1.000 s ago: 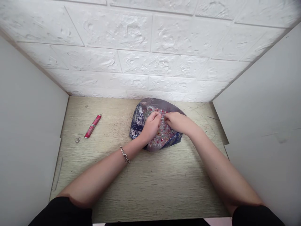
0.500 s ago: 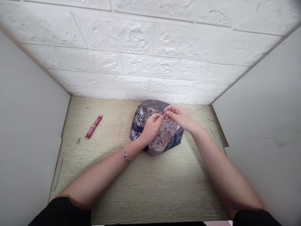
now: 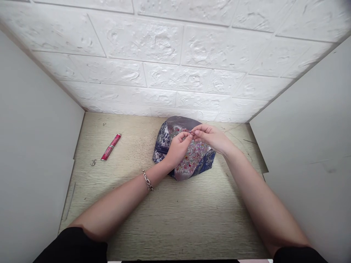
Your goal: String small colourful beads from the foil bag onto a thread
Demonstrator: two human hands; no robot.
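My left hand and my right hand meet fingertip to fingertip above a heap of small beads. Both are closed in a pinch; a tiny reddish bit shows between the fingertips, too small to name. The beads, mostly pink, red and clear, lie on an opened-out bag with a grey inside and dark blue patterned parts. My left hand and forearm cover part of the bag. A thin thread curves over the table to the right of my right hand.
On the left of the wooden table lies a red tube, with small shiny metal pieces near it. A white brick-patterned wall stands behind, and grey panels rise at both sides.
The view has shifted slightly, so everything sits a little further right. The hands keep their pinch over the beads, with only a small shift of the fingers.
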